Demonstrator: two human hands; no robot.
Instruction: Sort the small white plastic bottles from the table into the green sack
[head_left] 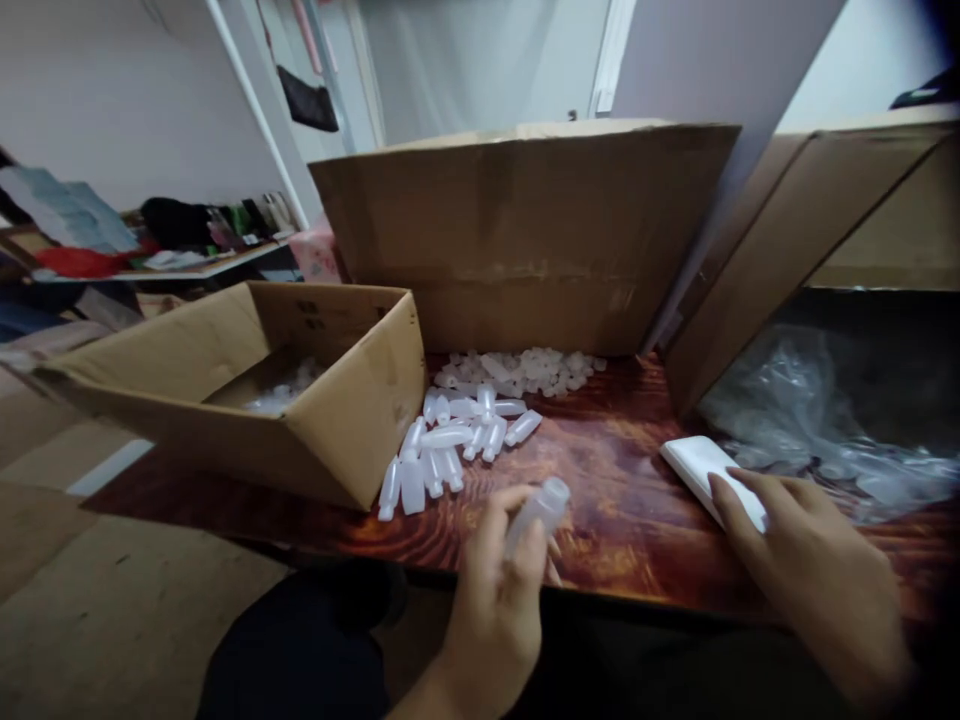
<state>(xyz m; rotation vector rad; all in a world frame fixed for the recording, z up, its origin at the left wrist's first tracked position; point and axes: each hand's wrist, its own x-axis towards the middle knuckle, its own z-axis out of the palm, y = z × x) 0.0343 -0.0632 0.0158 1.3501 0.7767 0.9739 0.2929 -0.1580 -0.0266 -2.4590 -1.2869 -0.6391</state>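
A small translucent plastic bottle (pixel 551 500) with its neck tilted up and away is in my left hand (pixel 499 600), closed around it above the table's front edge. On the right, my right hand (pixel 817 560) has its fingers over the near end of a white, flat, rounded block (pixel 701 465); its exact kind is unclear. Several similar empty-looking bottles (pixel 446 437) lie loose beyond my left hand. Behind them spreads a pile of small whitish caps or fittings (pixel 536 370).
An open cardboard box (pixel 330 440) stands at the left with some clear pieces inside. A large carton (pixel 525 240) forms a wall at the back. Another open carton (pixel 750 270) at the right holds a clear plastic bag (pixel 795 400). The dark wooden table (pixel 607 480) ends close to me.
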